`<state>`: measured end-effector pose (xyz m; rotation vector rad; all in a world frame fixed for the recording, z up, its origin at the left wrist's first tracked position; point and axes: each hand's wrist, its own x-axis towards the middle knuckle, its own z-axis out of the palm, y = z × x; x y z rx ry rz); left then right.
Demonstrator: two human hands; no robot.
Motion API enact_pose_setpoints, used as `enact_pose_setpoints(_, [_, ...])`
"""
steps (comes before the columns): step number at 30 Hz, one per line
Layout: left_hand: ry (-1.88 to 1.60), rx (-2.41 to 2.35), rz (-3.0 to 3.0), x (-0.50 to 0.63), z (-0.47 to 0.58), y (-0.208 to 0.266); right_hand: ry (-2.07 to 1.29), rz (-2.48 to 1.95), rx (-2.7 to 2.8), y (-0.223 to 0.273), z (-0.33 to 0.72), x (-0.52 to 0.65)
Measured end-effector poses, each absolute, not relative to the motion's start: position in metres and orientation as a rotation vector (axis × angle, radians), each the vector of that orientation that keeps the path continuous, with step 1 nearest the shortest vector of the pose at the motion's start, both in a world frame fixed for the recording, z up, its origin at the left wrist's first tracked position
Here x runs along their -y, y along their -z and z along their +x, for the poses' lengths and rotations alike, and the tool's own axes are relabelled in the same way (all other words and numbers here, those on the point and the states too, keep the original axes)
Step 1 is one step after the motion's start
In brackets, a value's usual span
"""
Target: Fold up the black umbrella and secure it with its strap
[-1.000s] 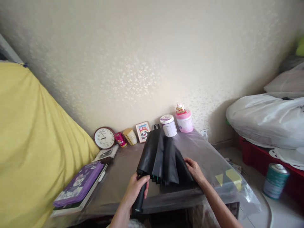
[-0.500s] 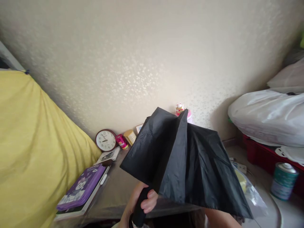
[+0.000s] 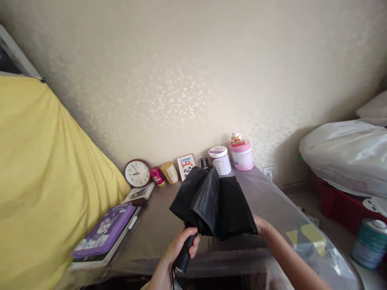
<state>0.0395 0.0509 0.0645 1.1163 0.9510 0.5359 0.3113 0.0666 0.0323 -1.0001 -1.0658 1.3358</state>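
Note:
A black folding umbrella [image 3: 208,201] is held over the table, its canopy partly folded into loose pleats and pointing away from me. My left hand [image 3: 183,243] is closed around its black handle, with a wrist cord hanging below. At the right edge of the canopy is my right hand [image 3: 259,224]. The fabric covers its fingers, so I cannot see whether they grip anything.
On the table [image 3: 157,229], a purple pouch [image 3: 104,229] lies on books at left. Along the wall stand a clock [image 3: 137,173], a pink can [image 3: 157,176], a framed picture [image 3: 186,165], a white tub [image 3: 220,161] and a pink tub [image 3: 242,155]. A spray can [image 3: 369,243] stands at right.
The umbrella's canopy has drawn in and looks much smaller and lower, uncovering the tubs and picture behind. My right forearm now shows at the right; my left hand keeps the handle.

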Motion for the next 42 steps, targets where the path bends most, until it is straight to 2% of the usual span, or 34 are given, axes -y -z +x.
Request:
enact_pose_setpoints(4, [-0.6, -1.077, 1.138, -0.055, 0.033, -0.044, -1.525, -1.155, 1.371, -0.013, 0.313, -0.064])
enact_pose_setpoints(10, [-0.588, -1.221, 1.191, -0.051, 0.021, -0.023, -1.49, -1.349, 1.481, -0.006, 0.338, -0.069])
enact_pose_setpoints(22, [-0.433, -1.478, 1.504, -0.038, 0.013, -0.027, -1.439, -1.455, 1.573, 0.014, 0.349, -0.063])
enact_pose_setpoints(24, [-0.454, -1.502, 1.579, -0.038, 0.009, -0.023, -1.27, -1.525, 1.687, 0.007, 0.352, -0.066])
enact_pose_setpoints(27, [-0.588, -1.532, 1.731, -0.039, 0.002, -0.015, -0.813, -1.622, 1.698, -0.014, 0.354, -0.073])
enact_pose_setpoints(30, [-0.643, -1.582, 1.875, -0.04, -0.003, -0.008, -0.521, -1.552, 1.621, -0.043, 0.342, -0.082])
enact_pose_setpoints(35, [-0.519, -1.643, 1.943, -0.039, -0.002, -0.011, -0.327, -1.286, 1.826, -0.076, 0.303, -0.103])
enact_pose_setpoints(42, [-0.465, -1.471, 1.725, -0.035, -0.004, -0.028, -0.274, -1.101, 2.091, -0.076, 0.27, -0.159])
